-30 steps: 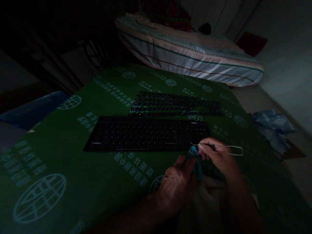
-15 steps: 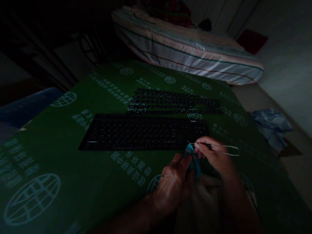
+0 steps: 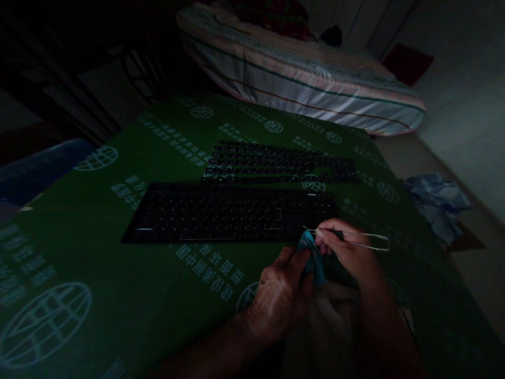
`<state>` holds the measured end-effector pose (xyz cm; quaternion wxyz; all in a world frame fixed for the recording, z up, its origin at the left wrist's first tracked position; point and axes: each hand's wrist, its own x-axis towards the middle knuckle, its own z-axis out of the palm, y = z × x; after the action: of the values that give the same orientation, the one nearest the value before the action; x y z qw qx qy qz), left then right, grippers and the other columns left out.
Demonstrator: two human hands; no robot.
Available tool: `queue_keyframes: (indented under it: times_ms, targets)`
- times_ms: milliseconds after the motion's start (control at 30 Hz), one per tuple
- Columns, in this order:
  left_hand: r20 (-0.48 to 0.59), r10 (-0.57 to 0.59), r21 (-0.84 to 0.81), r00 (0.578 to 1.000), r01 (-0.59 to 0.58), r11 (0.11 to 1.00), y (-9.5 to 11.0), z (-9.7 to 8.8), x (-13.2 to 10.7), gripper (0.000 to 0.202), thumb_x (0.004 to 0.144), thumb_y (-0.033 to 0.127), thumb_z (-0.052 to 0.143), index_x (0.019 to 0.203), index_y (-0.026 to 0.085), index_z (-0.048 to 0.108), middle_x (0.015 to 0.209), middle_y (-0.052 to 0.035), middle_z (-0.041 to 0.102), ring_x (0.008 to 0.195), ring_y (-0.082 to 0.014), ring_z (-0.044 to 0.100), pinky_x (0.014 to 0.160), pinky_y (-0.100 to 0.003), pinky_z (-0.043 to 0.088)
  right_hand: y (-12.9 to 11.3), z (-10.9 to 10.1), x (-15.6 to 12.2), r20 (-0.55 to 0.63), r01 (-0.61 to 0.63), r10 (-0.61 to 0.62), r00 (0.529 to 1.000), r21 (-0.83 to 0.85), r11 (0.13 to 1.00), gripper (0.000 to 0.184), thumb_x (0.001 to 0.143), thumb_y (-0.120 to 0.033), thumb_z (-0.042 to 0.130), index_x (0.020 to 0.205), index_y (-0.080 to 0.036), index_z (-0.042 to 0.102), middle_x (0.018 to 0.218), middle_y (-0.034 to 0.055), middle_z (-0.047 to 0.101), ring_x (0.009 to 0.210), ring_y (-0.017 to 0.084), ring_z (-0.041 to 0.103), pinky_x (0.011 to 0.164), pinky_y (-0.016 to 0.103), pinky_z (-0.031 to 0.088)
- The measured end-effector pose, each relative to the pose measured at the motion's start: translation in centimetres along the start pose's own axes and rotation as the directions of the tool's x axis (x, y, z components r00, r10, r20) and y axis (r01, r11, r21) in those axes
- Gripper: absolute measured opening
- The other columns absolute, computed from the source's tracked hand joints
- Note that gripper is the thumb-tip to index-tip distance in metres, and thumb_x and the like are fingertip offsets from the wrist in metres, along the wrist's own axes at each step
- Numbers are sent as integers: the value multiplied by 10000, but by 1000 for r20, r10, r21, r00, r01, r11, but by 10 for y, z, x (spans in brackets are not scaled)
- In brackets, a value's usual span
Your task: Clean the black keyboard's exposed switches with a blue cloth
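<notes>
My left hand [image 3: 278, 292] is closed on a teal cloth [image 3: 312, 260] just in front of the keyboard's near right edge. In my right hand [image 3: 341, 247] is a wire keycap puller [image 3: 369, 241] with a dark grip, its long wires sticking out to the right. The puller's short wire ends touch or lie close to the cloth's top; which one, I cannot tell. Beyond both hands lies a black keyboard [image 3: 213, 216] with its keycaps off and small posts showing. Behind it, rows of loose black keycaps [image 3: 256, 160] are laid out. The picture is very dark.
A green printed sheet [image 3: 130, 295] covers the table. Past the far edge stands a bed [image 3: 307, 87] with striped bedding. Crumpled pale blue material [image 3: 436, 202] lies on the floor at right. Something blue [image 3: 43, 168] is by the left edge.
The view has shifted slightly, so the keyboard sits a little further left in the picture. Both hands keep nearly the same pose, with cloth and puller still held.
</notes>
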<state>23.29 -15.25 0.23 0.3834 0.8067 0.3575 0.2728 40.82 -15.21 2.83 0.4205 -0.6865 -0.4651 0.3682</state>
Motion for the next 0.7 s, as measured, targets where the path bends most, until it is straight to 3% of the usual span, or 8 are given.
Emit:
queue_keyframes:
  times_ms: [533, 700]
  targets:
    - [9, 7, -17, 1000, -7, 1000, 0, 0, -3, 366, 818, 157, 499, 1181, 188, 527, 1021, -74, 577, 843, -166, 583, 751, -284, 526, 7, 1, -2, 75, 63, -57, 996, -75, 995, 195, 817, -360, 581, 744, -187, 635, 611, -21, 585, 542, 99, 526, 519, 220, 416]
    - [17, -22, -22, 1000, 23, 999, -2, 1, -1, 391, 807, 168, 504, 1195, 206, 523, 1023, -66, 579, 859, -170, 584, 762, -286, 524, 5, 4, -2, 13, 46, -45, 999, -76, 996, 176, 802, -355, 597, 762, -189, 638, 624, -18, 599, 548, 106, 538, 515, 221, 418]
